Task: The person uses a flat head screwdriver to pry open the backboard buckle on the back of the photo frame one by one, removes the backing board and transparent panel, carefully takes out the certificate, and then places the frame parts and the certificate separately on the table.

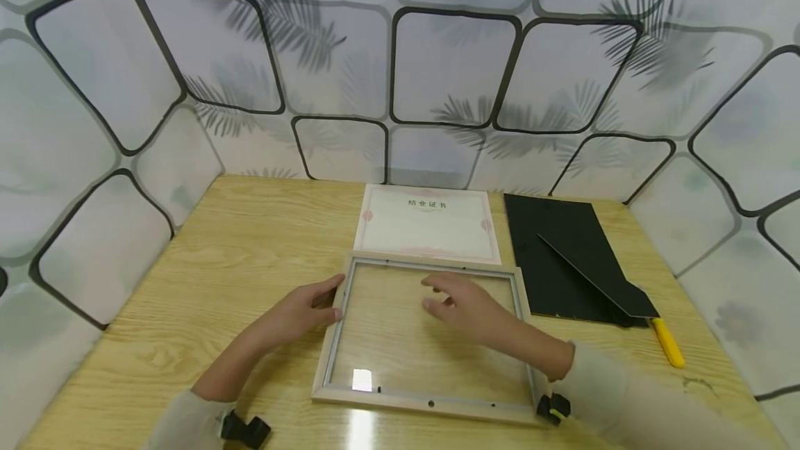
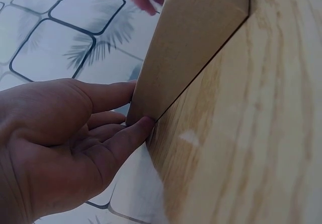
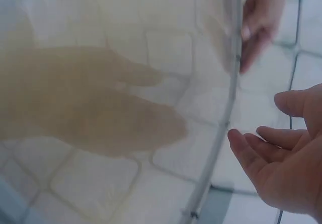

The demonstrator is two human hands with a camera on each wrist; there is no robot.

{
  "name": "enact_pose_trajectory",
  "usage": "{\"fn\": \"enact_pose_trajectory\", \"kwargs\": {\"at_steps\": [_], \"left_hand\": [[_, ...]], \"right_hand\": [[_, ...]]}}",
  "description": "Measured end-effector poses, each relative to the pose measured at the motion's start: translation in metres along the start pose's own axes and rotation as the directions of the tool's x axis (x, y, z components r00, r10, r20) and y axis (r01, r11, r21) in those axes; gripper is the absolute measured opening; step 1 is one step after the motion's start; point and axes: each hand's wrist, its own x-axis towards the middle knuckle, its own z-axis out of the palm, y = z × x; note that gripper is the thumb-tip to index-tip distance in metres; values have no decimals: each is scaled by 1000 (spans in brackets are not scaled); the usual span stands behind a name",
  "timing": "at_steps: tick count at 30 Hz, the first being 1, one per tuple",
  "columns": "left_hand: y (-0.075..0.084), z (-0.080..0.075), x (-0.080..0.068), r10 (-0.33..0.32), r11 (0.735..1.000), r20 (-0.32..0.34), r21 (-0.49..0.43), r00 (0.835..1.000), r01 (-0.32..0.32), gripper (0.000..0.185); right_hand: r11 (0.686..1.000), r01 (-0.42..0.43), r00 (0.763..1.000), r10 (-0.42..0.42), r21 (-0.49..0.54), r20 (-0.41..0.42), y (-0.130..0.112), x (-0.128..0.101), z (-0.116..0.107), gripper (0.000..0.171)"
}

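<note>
A pale wooden picture frame lies flat on the table, with a clear, shiny pane inside it. My left hand holds the frame's left rail. In the left wrist view, the thumb touches one edge of the rail and a finger the edge by the tabletop. Over the pane hovers my right hand, fingers loosely bent and nothing in them. The right wrist view shows that hand apart from the pane, which mirrors it. Small dark tabs sit along the frame's inner edge.
Behind the frame lies a white certificate with a pink border. To the right is a black backing board with a raised black flap; a yellow handle sticks out beside it. Patterned fabric walls enclose the wooden table.
</note>
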Motion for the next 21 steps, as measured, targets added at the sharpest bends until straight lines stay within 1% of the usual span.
{"fn": "enact_pose_trajectory", "kwargs": {"at_steps": [2,5,7,9,11,14,17,21], "left_hand": [[0,0,0,-2,1000,3,-1,1000,2,71],[2,-1,-1,2,1000,2,8,1000,-2,71],[3,-1,-2,8,1000,0,19,1000,-8,71],[3,-1,-2,10,1000,-2,22,1000,-10,71],[4,-1,-2,8,1000,-4,19,1000,-8,70],[3,0,-2,4,1000,-4,13,1000,-4,70],[3,0,-1,5,1000,-4,12,1000,-5,70],[1,0,0,10,1000,-2,7,1000,-10,71]], "right_hand": [[995,32,999,-29,-92,30,-10,-11,15,45],[969,78,995,-61,-236,80,-24,-26,33,51],[948,103,992,-76,-301,99,-32,-34,41,56],[934,106,990,-69,-340,119,-37,-39,49,61],[924,126,987,-82,-362,136,-38,-42,55,65],[907,181,980,-137,-379,142,-37,-46,63,64],[899,240,970,-209,-367,123,-38,-49,66,54],[898,283,959,-263,-337,107,-38,-52,68,42]]}}
